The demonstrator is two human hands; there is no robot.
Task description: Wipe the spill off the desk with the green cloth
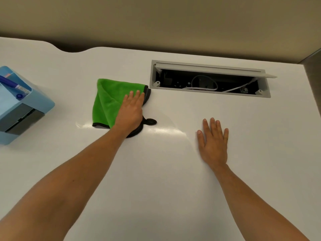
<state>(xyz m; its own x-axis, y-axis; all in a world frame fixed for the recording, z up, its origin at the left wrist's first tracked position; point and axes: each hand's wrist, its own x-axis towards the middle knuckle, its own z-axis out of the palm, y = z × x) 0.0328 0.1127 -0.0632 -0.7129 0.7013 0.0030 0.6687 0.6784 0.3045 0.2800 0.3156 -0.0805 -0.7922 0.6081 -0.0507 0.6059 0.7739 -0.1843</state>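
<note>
- Glossy white desk top (173,180) fills the view, with a beige wall (156,18) behind it and a faint wet sheen (166,131) at centre.
- Open grey cable hatch (210,79), far right, white cables inside.
- Pale blue plastic organiser (20,108), left edge.
- Folded green microfibre cloth with black trim (106,103), left of the hatch.
- Left hand (130,112) flat on the cloth, fingers extended.
- Right hand (212,143) flat on bare desk, fingers spread.

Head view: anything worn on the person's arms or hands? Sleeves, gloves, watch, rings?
Nothing worn. Left hand and right hand are gloveless, and both forearms are bare to the frame's bottom edge, with no sleeve in view. No watch, bracelet or rings on the fingers; no markings visible.
</note>
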